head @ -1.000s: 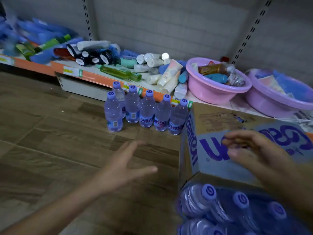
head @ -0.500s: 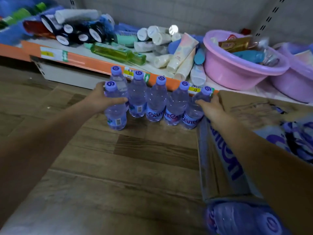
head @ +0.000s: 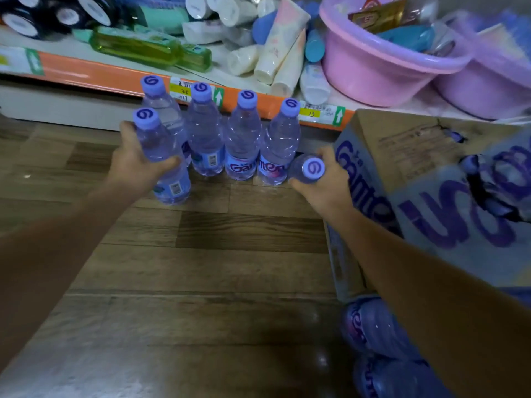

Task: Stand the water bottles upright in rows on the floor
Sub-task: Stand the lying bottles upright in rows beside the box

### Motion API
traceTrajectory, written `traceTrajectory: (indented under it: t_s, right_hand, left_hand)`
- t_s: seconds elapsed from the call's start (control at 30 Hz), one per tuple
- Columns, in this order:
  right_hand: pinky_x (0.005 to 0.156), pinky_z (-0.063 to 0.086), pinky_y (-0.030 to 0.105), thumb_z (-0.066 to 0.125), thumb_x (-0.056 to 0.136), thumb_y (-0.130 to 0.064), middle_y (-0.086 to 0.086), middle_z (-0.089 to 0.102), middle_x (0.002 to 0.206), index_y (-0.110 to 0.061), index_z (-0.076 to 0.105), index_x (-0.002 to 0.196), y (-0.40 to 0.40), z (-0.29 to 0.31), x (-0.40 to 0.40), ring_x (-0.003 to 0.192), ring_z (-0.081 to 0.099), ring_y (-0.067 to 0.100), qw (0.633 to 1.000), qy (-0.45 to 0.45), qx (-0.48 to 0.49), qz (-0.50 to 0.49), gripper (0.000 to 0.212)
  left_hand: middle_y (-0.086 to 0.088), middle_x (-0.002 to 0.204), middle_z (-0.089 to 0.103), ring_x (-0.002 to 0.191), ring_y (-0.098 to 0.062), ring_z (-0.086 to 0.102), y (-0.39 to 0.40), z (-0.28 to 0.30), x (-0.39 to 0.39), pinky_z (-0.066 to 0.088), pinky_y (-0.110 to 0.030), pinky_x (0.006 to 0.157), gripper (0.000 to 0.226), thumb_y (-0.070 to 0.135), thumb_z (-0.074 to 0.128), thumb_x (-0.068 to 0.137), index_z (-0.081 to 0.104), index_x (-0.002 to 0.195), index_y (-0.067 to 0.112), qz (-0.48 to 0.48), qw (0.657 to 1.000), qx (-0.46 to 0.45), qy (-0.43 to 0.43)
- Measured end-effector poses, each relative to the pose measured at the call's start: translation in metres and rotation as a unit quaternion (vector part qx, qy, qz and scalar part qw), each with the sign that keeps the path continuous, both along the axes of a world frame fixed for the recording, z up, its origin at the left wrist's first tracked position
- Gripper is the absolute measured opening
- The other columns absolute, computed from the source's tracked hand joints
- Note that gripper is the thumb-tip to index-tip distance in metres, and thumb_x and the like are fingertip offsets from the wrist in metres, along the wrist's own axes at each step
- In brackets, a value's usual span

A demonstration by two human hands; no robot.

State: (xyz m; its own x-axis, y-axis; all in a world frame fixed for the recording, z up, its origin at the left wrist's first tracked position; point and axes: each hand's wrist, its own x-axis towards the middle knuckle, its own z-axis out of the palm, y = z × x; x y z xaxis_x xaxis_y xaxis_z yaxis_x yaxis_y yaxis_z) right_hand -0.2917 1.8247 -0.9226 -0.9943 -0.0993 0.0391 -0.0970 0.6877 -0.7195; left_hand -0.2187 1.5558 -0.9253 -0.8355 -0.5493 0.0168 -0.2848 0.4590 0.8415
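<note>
Several clear water bottles with purple caps stand in a row [head: 242,139] on the wooden floor [head: 201,268], just in front of the low shelf. My left hand [head: 135,165] grips the front left bottle [head: 161,156], which stands upright before the row. My right hand [head: 324,182] grips the rightmost bottle [head: 309,168], tilted towards me so that its cap faces the camera. An open cardboard box [head: 416,173] lies on the right, with more wrapped bottles [head: 379,334] at its mouth.
A low shelf with an orange edge [head: 94,71] runs behind the row. It carries a green bottle [head: 149,50], white tubes [head: 275,58] and two pink basins [head: 373,70]. The box stands close against the row's right end.
Both hands reached forward from mid-air to the bottles and took hold of the two end ones. The rightmost bottle, upright before, now tilts towards me. The camera has moved closer.
</note>
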Motion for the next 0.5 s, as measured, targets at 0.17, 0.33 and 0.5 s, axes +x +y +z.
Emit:
traceTrajectory:
  t_s: [0.17,0.33,0.5]
  right_hand:
    - [0.075,0.047,0.035,0.076,0.07,-0.023,0.007,0.062,0.099,-0.016,0.042,0.102,0.0,0.008,0.051,0.091,0.059,0.028,0.997,-0.044,0.048,0.051,0.047]
    - [0.087,0.051,0.042,0.079,0.067,-0.034,0.009,0.065,0.108,-0.013,0.054,0.11,0.015,0.03,0.105,0.101,0.06,0.027,0.973,-0.112,0.109,0.169,0.054]
    - [0.068,0.044,0.031,0.08,0.067,-0.034,-0.001,0.061,0.083,-0.024,0.052,0.074,0.031,0.054,0.143,0.087,0.06,0.021,0.961,-0.12,0.102,0.228,0.031]
  left_hand:
    - [-0.01,0.122,0.052,0.112,-0.024,0.05,0.006,0.009,0.01,0.036,-0.032,0.083,0.055,0.02,0.072,0.077,0.026,0.106,0.02,-0.021,1.0,-0.012,-0.007]
    - [-0.013,0.123,0.054,0.111,-0.029,0.054,0.03,0.01,0.062,0.039,-0.033,0.085,0.066,0.021,0.075,0.074,0.031,0.121,0.01,-0.078,0.995,0.013,-0.052]
    - [-0.003,0.108,0.056,0.098,-0.02,0.054,0.072,0.007,0.143,0.042,-0.033,0.083,0.069,0.03,0.081,0.062,0.034,0.111,0.02,-0.152,0.985,0.029,-0.073]
